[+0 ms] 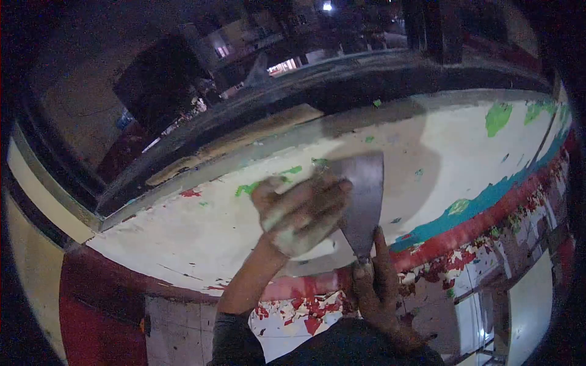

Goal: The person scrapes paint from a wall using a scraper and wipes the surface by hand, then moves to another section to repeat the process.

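Note:
My right hand [377, 287] is closed around the handle of a putty knife [365, 195], whose wide metal blade points up over the white wall ledge. Beside the blade's left edge is my left hand [305, 213], slightly blurred, with its thumb apart and its fingers bent toward the metal. Whitish residue coats part of this hand. Beneath both hands, the white ledge [201, 235] shows green paint patches [247, 188] and small chips.
A dark window frame [366, 82] and glass run along the ledge's far side. Teal paint [482, 198] and a red band [427, 256] follow its near edge. Red and white paint flakes [311, 311] lie below, and a pale panel [531, 311] stands at right.

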`<state>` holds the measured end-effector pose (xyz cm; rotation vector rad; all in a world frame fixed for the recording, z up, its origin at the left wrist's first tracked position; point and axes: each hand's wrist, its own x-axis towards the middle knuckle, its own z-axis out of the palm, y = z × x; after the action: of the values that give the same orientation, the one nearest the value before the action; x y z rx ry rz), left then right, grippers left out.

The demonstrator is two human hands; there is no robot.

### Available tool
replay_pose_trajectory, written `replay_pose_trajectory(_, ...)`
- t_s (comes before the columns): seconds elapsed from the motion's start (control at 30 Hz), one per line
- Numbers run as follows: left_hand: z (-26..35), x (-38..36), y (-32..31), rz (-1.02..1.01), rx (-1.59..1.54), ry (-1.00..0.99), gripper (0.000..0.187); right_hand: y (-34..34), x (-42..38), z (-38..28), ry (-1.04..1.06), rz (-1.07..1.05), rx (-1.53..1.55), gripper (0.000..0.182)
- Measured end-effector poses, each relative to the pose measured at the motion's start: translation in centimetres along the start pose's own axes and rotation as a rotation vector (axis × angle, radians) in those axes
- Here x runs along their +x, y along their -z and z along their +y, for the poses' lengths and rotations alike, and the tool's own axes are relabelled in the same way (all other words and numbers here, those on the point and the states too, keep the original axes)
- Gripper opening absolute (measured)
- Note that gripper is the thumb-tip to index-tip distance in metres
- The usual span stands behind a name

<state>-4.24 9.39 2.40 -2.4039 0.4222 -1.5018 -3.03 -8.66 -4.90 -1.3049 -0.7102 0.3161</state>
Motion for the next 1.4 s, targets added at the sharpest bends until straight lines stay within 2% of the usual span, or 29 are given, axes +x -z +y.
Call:
replay_pose_trajectory(0.03, 0.2, 0.0, 0.1, -0.023, -0.019, 0.053, 0.022, -0.1, 0.2, 0.0, 0.014, -0.013, -0.060, 0.057)
replay_pose_trajectory(0.13, 0.6, 0.9, 0.3, 0.042, -0.027, -0.033, 0.020, 0.3, -0.8, 0.1, -0.018, 0.001, 0.130, 0.057)
replay_pose_trajectory(0.23, 0.4, 0.5, 0.3, -0.016, -0.034, 0.001, 0.022, 0.3, -0.1, -0.8, 0.043, -0.010, -0.131, 0.057)
replay_pose_trajectory(0.33, 0.2, 0.2, 0.5, -0.049, -0.042, 0.000, 0.022, 0.6, -1.4, -0.1, -0.061, -0.014, 0.199, 0.057)
replay_pose_trajectory(0.53, 0.5, 0.0, 0.3, -0.103, -0.083, -0.046, 0.028, 0.5, -0.5, 0.1, 0.139, -0.013, 0.030, 0.056)
replay_pose_trajectory(0.63, -0.1, -0.2, -0.2, -0.189, -0.024, -0.053, 0.032, 0.6, -0.3, -0.4, -0.026, -0.007, 0.068, 0.056)
replay_pose_trajectory(0.73, -0.2, -0.2, -0.6, -0.091, -0.006, -0.171, 0.035, 0.7, -0.2, 0.5, 0.102, -0.014, 0.018, 0.056)
replay_pose_trajectory(0.77, -0.2, 0.0, -0.5, -0.090, -0.034, -0.190, 0.036, 0.7, -0.4, 0.4, 0.059, -0.002, 0.048, 0.056)
replay_pose_trajectory(0.83, -0.4, 0.4, -0.4, -0.088, -0.059, -0.187, 0.036, 0.8, -0.4, -0.2, -0.005, 0.021, 0.101, 0.056)
replay_pose_trajectory(0.93, 0.0, -0.1, -0.9, -0.125, -0.087, -0.092, 0.035, 0.8, 0.3, 0.5, 0.059, 0.016, -0.076, 0.056)
replay_pose_trajectory(1.0, 0.4, -0.6, -1.0, -0.162, -0.110, -0.025, 0.035, 1.3, -0.8, 0.3, -0.001, 0.014, 0.024, 0.056)
replay_pose_trajectory(1.1, 0.0, -0.3, -1.2, -0.001, -0.094, -0.120, 0.035, 1.0, -0.1, 0.0, -0.035, -0.002, 0.051, 0.055)
replay_pose_trajectory(1.13, 0.1, -0.4, -1.2, -0.045, -0.096, -0.097, 0.036, 0.9, 0.0, 0.0, -0.053, -0.010, 0.041, 0.055)
replay_pose_trajectory(1.2, 0.1, -0.4, -1.0, -0.135, -0.091, -0.048, 0.038, 1.7, 0.0, 0.4, 0.153, 0.003, -0.097, 0.055)
replay_pose_trajectory(1.27, 0.3, 0.1, -0.4, -0.093, -0.055, -0.100, 0.036, 1.7, 0.3, 0.0, 0.203, -0.002, -0.160, 0.055)
replay_pose_trajectory(1.33, 0.1, 0.2, -0.5, -0.066, -0.039, -0.137, 0.036, 1.5, 0.7, -1.0, 0.085, -0.018, -0.159, 0.055)
replay_pose_trajectory(1.4, 0.0, -0.1, -0.7, -0.049, -0.038, -0.137, 0.036, 1.9, 0.7, -0.3, 0.122, -0.033, -0.077, 0.055)
